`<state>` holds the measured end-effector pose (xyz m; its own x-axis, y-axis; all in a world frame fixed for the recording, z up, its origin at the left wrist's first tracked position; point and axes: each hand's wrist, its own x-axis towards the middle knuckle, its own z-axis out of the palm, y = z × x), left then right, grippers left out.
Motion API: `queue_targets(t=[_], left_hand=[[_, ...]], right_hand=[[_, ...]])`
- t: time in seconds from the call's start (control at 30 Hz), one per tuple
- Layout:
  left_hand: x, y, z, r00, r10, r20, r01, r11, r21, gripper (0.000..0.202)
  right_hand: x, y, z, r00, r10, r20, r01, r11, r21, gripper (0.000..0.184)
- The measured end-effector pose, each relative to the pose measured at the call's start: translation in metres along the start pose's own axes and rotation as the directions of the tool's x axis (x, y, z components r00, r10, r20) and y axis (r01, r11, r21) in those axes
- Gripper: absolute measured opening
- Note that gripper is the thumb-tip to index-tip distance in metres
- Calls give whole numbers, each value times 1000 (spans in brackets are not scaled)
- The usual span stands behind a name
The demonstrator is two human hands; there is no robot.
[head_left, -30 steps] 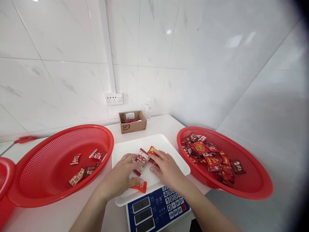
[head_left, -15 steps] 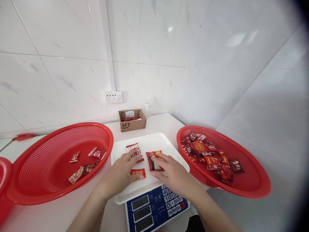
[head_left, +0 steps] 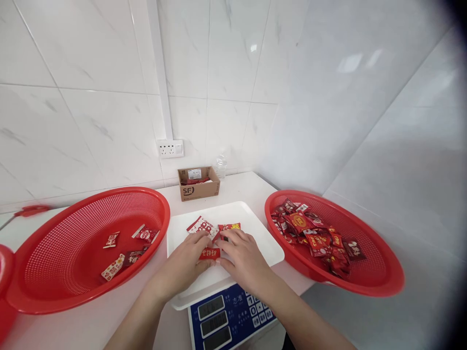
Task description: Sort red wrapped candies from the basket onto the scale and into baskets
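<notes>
Both hands are over the white weighing tray (head_left: 255, 238). My left hand (head_left: 186, 262) curls its fingers and thumb around the left end of a small red snack packet (head_left: 209, 253); its fingertips also touch a white packet with red circles (head_left: 201, 225). Across from it, my right hand (head_left: 246, 255) closes over a larger red packet with a yellow corner (head_left: 229, 226), covering most of it. The right thumb meets the small packet's right end. All three packets sit close together between the hands.
A blue scale panel (head_left: 239, 313) juts out below the tray. To the left stands a red basket (head_left: 65, 243) with several packets; to the right, another red basket (head_left: 379, 277) holds a heap of them. Behind are a cardboard box (head_left: 200, 191) and a clear plastic thing (head_left: 221, 166).
My hands have drawn together, the right one moving left with the larger red packet. The white packet has turned, and the three packets are now closer together.
</notes>
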<state>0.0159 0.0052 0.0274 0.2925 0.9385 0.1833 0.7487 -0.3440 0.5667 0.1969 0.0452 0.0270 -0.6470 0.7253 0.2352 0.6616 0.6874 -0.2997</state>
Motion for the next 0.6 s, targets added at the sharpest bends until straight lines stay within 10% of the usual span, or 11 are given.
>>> queue_targets(t=[0.23,0.6], left_hand=[[-2,-7,-4,993,-67,98,61,996,67,58],[-5,4,-14,988,-81,132,88,995,-46,38]], right_hand=[[6,0,11,997,-76,-28,76,997,6,22],[2,26,3,995,102,17,-103,991,88,38]])
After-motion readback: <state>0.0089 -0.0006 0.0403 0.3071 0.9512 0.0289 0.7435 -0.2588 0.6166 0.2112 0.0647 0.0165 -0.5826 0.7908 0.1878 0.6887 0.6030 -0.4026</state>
